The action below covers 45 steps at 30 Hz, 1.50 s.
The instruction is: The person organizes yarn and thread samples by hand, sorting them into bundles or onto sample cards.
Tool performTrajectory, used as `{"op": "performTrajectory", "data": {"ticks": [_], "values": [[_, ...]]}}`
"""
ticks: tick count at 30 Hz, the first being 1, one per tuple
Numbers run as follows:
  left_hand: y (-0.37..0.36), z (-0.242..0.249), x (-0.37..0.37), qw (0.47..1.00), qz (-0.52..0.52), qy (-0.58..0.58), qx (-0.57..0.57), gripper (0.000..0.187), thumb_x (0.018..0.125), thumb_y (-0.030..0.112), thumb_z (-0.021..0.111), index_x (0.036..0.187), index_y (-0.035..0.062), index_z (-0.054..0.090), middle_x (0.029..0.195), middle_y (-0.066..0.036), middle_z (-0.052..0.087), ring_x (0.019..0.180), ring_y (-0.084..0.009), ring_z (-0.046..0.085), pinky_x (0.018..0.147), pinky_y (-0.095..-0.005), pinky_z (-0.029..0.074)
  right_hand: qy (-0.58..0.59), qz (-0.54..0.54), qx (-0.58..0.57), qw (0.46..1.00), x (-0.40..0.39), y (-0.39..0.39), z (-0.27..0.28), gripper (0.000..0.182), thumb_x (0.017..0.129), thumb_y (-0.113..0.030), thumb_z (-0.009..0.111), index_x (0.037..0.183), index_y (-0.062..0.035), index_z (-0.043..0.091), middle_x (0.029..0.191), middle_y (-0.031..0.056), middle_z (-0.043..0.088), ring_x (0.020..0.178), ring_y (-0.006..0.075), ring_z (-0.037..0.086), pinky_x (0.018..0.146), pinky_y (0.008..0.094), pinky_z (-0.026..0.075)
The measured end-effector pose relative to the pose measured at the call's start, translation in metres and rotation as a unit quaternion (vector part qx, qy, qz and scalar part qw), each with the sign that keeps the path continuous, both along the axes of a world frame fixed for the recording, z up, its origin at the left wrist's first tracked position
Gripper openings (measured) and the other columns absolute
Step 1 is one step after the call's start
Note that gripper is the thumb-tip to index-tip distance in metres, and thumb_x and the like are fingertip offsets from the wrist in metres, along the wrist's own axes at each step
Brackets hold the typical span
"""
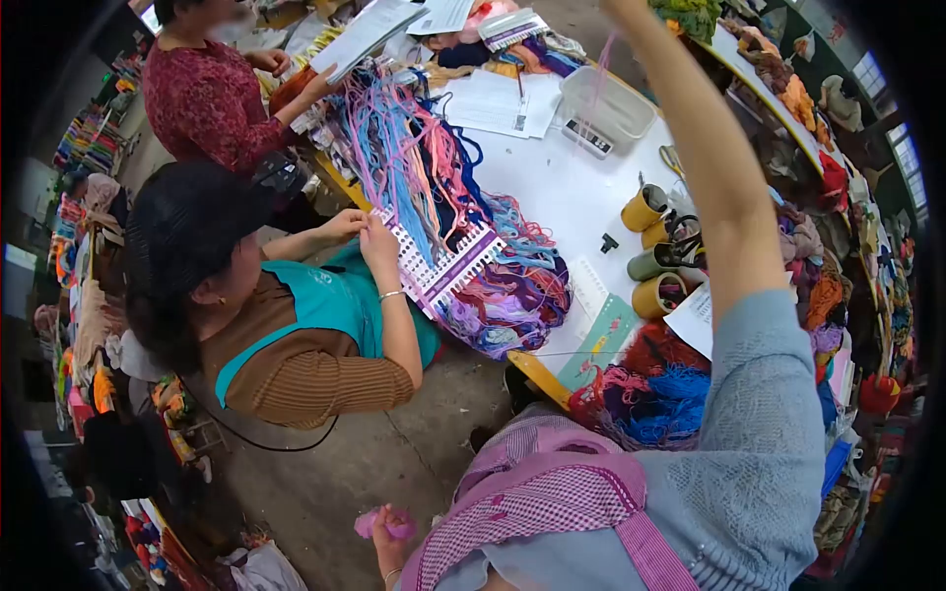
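My left hand (pixel 392 530) is low beside my pink checked apron (pixel 537 492), its fingers closed around a small bundle of pink yarn (pixel 369 523). My right arm reaches up and away over the table. Only the base of my right hand (pixel 623 8) shows at the top edge; its fingers are cut off. Just below it, a thin pink strand (pixel 603 61) hangs toward a clear plastic box (pixel 613 106). Whether the strand is in my right fingers cannot be seen.
A co-worker in a teal apron (pixel 340 310) handles a white-and-purple card (pixel 448 266) with many coloured threads (pixel 414 148). Another person (pixel 212 98) holds papers (pixel 367 37). On the white table (pixel 552 217) are yellow cups (pixel 645 209), a green sheet (pixel 599 345) and blue yarn (pixel 670 402).
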<state>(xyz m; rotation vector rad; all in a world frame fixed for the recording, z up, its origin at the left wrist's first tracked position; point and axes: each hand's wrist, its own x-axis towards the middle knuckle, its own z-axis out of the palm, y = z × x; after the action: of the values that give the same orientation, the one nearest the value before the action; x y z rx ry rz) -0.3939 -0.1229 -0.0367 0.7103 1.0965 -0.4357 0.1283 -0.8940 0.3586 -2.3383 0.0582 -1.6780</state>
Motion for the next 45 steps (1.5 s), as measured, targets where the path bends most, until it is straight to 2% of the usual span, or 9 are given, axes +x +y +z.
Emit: {"op": "performTrajectory", "data": {"ticks": [2, 4, 7, 13, 23, 28, 30, 41, 45], "values": [[-0.041, 0.038, 0.022, 1.0, -0.008, -0.011, 0.024, 0.013, 0.085, 0.019, 0.065, 0.084, 0.0077, 0.059, 0.055, 0.005, 0.042, 0.049, -0.0077, 0.039, 0.05, -0.0198, 0.035, 0.07, 0.034, 0.021, 0.997, 0.03, 0.018, -0.092, 0.026, 0.087, -0.029, 0.052, 0.092, -0.004, 0.058, 0.084, 0.0238, 0.06, 0.079, 0.0441, 0.057, 0.069, 0.049, 0.045], [-0.041, 0.033, 0.026, 1.0, -0.022, -0.014, 0.018, 0.012, 0.086, 0.018, 0.065, 0.084, 0.0073, 0.059, 0.055, 0.005, 0.042, 0.05, -0.0075, 0.04, 0.051, -0.021, 0.037, 0.149, -0.045, -0.031, 0.987, 0.0, 0.078, -0.167, 0.023, 0.087, -0.03, 0.054, 0.079, -0.0093, 0.062, 0.068, 0.0133, 0.064, 0.062, 0.0264, 0.064, 0.048, 0.0365, 0.042], [-0.034, 0.023, 0.028, 0.997, -0.066, -0.026, -0.015, 0.009, 0.087, 0.015, 0.062, 0.087, 0.0067, 0.059, 0.056, 0.005, 0.043, 0.05, -0.0071, 0.042, 0.054, -0.024, 0.039, 0.394, -0.055, 0.058, 0.916, -0.037, 0.151, -0.281, 0.021, 0.088, -0.029, 0.05, 0.088, -0.0104, 0.06, 0.077, 0.0133, 0.066, 0.073, 0.033, 0.064, 0.077, 0.0587, 0.033], [-0.071, 0.043, 0.056, 0.985, -0.169, -0.035, -0.03, 0.02, 0.092, 0.024, 0.055, 0.092, 0.0049, 0.059, 0.057, 0.005, 0.042, 0.051, -0.0104, 0.043, 0.056, -0.0274, 0.039, 0.461, -0.048, -0.039, 0.885, -0.122, 0.264, -0.462, 0.018, 0.078, -0.017, 0.057, 0.089, -0.0031, 0.06, 0.09, 0.0118, 0.059, 0.085, 0.026, 0.055, 0.068, 0.0439, 0.044], [-0.174, 0.11, 0.137, 0.932, -0.288, -0.192, -0.111, 0.027, 0.092, 0.022, 0.057, 0.103, -0.003, 0.06, 0.091, -0.01, 0.065, 0.086, -0.0205, 0.062, 0.081, -0.034, 0.05, 0.477, 0.16, 0.081, 0.861, -0.263, 0.296, -0.285, 0.016, 0.081, -0.017, 0.057, 0.079, -0.0031, 0.064, 0.078, 0.0172, 0.062, 0.075, 0.0352, 0.06, 0.064, 0.0439, 0.048], [-0.231, 0.197, 0.154, 0.852, -0.309, -0.364, -0.214, 0.046, 0.096, 0.029, 0.048, 0.129, -0.0027, 0.043, 0.139, -0.017, 0.041, 0.129, -0.028, 0.039, 0.105, -0.0444, 0.036, 0.46, 0.245, 0.229, 0.822, -0.378, 0.323, -0.219, 0.018, 0.084, -0.021, 0.058, 0.086, -0.005, 0.067, 0.084, 0.0149, 0.065, 0.077, 0.034, 0.062, 0.067, 0.0403, 0.049], [-0.235, 0.21, 0.153, 0.817, -0.299, -0.421, -0.255, 0.057, 0.097, 0.036, 0.042, 0.14, 0.0003, 0.028, 0.148, -0.017, 0.028, 0.137, -0.0308, 0.026, 0.107, -0.0514, 0.032, 0.428, 0.273, 0.357, 0.784, -0.41, 0.334, -0.198, 0.019, 0.09, -0.019, 0.057, 0.092, -0.0028, 0.067, 0.082, 0.0102, 0.067, 0.076, 0.0178, 0.064, 0.069, 0.0288, 0.049], [-0.235, 0.283, 0.114, 0.756, -0.343, -0.489, -0.266, 0.085, 0.091, 0.064, 0.029, 0.142, -0.0032, 0.024, 0.148, -0.014, 0.028, 0.137, -0.0249, 0.028, 0.11, -0.037, 0.027, 0.323, 0.374, 0.432, 0.754, -0.471, 0.387, -0.124, 0.018, 0.088, -0.016, 0.062, 0.09, 0.0013, 0.065, 0.088, 0.0056, 0.06, 0.08, 0.012, 0.058, 0.071, 0.0246, 0.045], [-0.224, 0.279, 0.107, 0.725, -0.403, -0.534, -0.161, 0.07, 0.092, 0.051, 0.039, 0.134, -0.0045, 0.032, 0.139, -0.019, 0.038, 0.128, -0.0254, 0.039, 0.106, -0.0363, 0.031, 0.308, 0.405, 0.58, 0.637, -0.484, 0.398, -0.118, 0.016, 0.086, -0.013, 0.065, 0.087, 0.0028, 0.066, 0.086, 0.0044, 0.065, 0.08, 0.0091, 0.059, 0.072, 0.0228, 0.046]]}}
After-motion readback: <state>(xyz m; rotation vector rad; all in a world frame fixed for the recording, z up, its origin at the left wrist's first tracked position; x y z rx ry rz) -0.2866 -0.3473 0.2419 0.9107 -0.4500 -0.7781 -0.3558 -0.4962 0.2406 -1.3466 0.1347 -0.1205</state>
